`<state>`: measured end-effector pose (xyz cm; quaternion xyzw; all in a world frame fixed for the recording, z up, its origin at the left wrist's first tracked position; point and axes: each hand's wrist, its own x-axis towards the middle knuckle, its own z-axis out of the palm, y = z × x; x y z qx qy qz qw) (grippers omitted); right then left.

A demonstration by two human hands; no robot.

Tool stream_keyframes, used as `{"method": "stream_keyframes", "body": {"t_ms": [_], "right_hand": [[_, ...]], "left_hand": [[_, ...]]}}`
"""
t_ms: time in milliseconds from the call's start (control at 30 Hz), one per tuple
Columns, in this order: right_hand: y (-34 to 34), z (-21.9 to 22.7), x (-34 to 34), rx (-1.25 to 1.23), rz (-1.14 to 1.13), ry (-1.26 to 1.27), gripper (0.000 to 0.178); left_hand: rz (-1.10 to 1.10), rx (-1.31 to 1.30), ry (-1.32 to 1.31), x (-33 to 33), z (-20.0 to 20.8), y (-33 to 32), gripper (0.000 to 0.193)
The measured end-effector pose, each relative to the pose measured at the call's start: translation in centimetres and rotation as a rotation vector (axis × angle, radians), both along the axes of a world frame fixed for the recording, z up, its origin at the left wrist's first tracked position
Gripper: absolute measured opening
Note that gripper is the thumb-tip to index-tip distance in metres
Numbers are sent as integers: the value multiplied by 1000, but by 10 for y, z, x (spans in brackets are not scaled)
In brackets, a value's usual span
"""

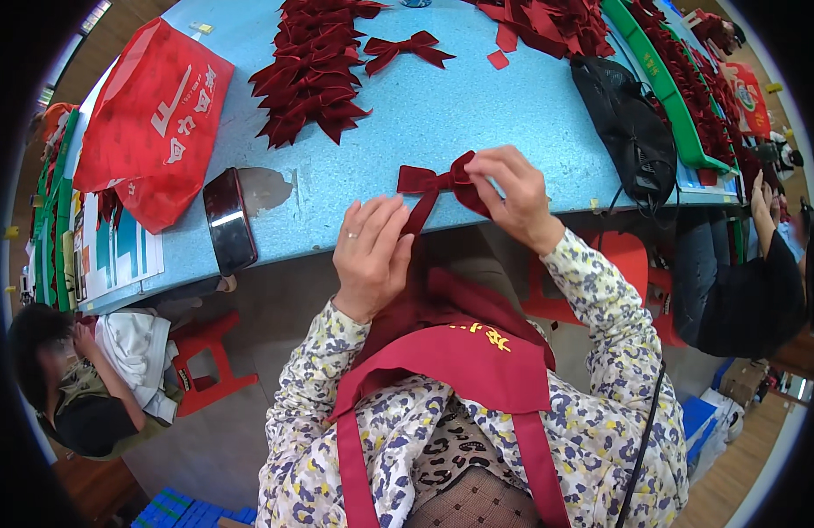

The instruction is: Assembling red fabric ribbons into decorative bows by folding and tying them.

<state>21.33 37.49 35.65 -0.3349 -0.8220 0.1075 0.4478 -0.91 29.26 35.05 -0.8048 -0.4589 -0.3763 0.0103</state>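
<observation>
Over the front edge of the blue table [337, 185] is a dark red velvet bow [418, 180], with its loops to the sides and its tails hanging toward me. My right hand [517, 195] pinches the right loop between thumb and fingers. On the other side, my left hand [372, 253], wearing a ring, is closed at the left tail; its fingers partly hide the tail's end. Farther back lies a single bow [410, 53] of the same kind, beside a stacked row of bows [315, 84].
Left are a red bag [152, 123] and a dark phone [229, 220] near the edge. Right are a black drawstring bag [625, 132], a long green tray [667, 84] of bows and loose red ribbon pieces [557, 26]. People sit on both sides; a red stool [209, 361] stands left.
</observation>
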Motion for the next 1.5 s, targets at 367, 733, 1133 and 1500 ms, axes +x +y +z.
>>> {"method": "stream_keyframes", "body": {"t_ms": [367,733,1133,1500], "right_hand": [[8,-6,-23,-66,131,-193,20],[38,10,-17,-153,199,-522,27],[39,14,-7,-842,360,52,26],[30,34,-13,-1317,501,395,16]], "left_hand": [[177,-309,-107,16,-6,29,20],[196,-620,-645,28,8,35,7],[-109,-813,-1342,34,8,44,23],[-145,-728,-1607,47,10,40,14]]}}
